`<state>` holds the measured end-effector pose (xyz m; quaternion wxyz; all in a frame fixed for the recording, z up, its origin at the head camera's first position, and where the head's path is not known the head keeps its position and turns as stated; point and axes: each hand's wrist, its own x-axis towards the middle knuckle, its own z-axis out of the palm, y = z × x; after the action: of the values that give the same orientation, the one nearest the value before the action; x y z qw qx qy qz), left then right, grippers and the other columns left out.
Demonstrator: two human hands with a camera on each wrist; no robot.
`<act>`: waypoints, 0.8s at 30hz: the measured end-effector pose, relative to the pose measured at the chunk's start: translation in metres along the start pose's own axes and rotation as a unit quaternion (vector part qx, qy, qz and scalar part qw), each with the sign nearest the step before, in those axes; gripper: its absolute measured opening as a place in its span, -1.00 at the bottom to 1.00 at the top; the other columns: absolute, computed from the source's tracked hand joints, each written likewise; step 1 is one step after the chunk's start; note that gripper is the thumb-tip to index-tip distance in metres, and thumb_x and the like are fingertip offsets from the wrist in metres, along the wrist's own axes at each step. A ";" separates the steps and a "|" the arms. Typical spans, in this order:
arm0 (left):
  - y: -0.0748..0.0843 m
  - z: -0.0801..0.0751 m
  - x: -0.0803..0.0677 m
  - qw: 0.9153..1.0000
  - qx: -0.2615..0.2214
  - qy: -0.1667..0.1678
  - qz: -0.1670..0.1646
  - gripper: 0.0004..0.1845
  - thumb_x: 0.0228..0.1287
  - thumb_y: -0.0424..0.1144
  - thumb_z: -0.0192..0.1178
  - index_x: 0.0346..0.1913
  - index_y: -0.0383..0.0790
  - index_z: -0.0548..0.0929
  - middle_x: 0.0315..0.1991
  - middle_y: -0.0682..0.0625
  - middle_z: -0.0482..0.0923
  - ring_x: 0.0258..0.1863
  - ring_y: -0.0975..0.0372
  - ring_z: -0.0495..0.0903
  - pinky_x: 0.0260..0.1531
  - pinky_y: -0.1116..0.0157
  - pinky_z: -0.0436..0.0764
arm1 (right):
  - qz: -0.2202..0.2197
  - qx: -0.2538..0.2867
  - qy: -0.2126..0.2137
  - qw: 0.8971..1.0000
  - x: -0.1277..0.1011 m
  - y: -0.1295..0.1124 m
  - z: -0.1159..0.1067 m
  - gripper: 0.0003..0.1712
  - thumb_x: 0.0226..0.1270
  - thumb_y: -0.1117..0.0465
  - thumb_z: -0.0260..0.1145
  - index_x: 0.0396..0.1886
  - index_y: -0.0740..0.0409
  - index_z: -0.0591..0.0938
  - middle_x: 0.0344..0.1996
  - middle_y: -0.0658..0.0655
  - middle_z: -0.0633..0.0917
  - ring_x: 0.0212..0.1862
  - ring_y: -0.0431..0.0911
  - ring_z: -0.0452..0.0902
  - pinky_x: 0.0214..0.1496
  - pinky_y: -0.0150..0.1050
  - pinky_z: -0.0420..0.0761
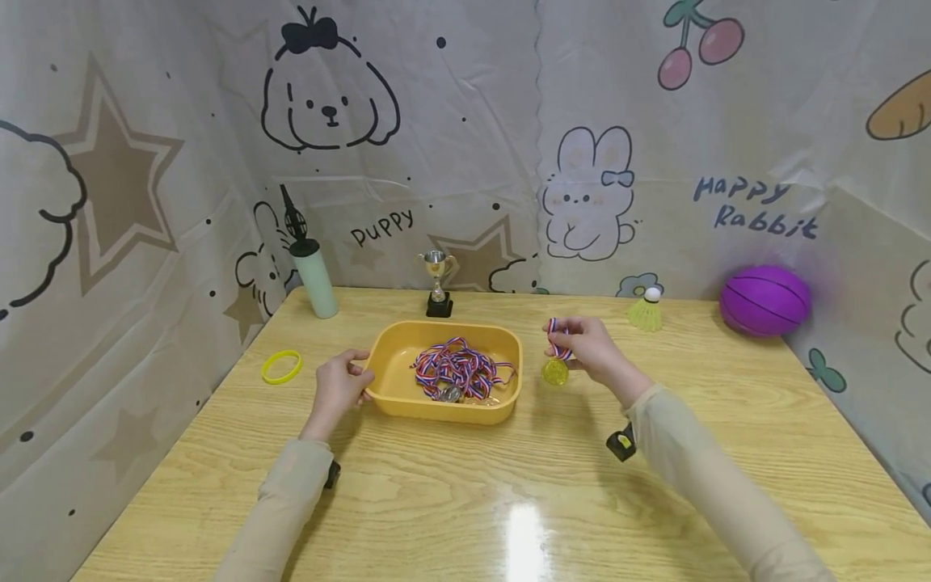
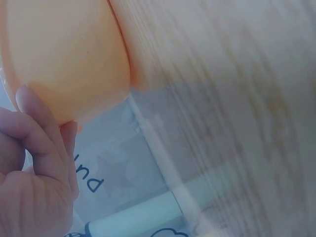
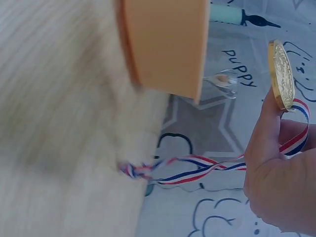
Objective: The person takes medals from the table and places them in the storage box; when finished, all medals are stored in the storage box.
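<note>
At the left end of a yellow plastic basin, my left hand grips the rim; in the left wrist view its fingers meet the basin's outer wall. Inside the basin lies a tangle of red, white and blue ribbons with a silver medal and some gold-coloured ones near the front. To the right of the basin, my right hand holds a gold medal by its striped ribbon. The right wrist view shows the ribbon's far end hanging to the tabletop.
Along the back edge stand a green pump, a small trophy, a yellow shuttlecock and a purple ball. A yellow ring lies left on the wooden table. A patterned curtain hangs behind.
</note>
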<state>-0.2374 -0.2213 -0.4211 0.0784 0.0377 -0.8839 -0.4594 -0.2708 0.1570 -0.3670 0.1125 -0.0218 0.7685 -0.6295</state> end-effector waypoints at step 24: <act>0.001 0.002 0.000 1.000 0.011 0.004 -0.002 -0.58 0.20 -0.47 0.12 0.15 -0.44 0.52 -0.34 -0.24 0.59 -0.70 0.19 0.61 -0.72 0.43 0.55 | -0.086 -0.023 -0.012 0.996 -0.010 -0.060 0.029 -0.75 0.38 0.35 0.17 -0.01 0.39 0.52 -0.23 0.08 0.56 -0.40 -0.24 0.61 -0.40 -0.36 0.63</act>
<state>-0.2380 -0.2196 -0.4213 0.0812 0.0421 -0.8884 -0.4499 -0.2621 0.1186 -0.3120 0.0673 -0.0979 0.7766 -0.6187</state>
